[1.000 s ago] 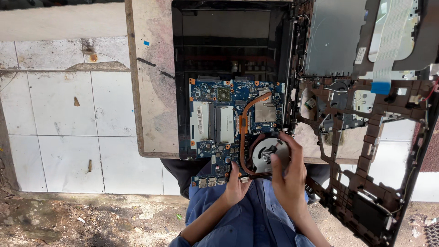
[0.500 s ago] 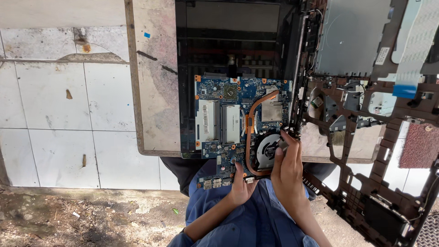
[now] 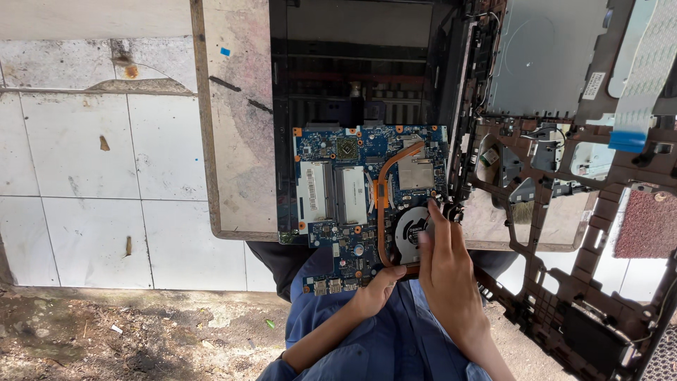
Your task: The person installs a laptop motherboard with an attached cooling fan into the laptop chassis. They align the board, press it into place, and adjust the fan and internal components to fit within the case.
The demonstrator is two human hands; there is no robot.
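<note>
We brace the blue motherboard (image 3: 356, 197) from below with our left hand (image 3: 377, 289), fingers curled loosely under its near edge by the copper heat pipe (image 3: 384, 204). Our right hand (image 3: 444, 271) lies flat over the cooling fan (image 3: 412, 233), fingers together and extended (nothing gripped). Beyond, the board rests on the open laptop base (image 3: 352, 77).

Worn board (image 3: 236, 141) under laptop base (image 3: 352, 77), frame (image 3: 564, 204).

We see open tabletop (image 3: 236, 141) left of the blue circuit board (image 3: 352, 190), while the dark skeletal plastic laptop frame (image 3: 557, 233) crowds its right side.
</note>
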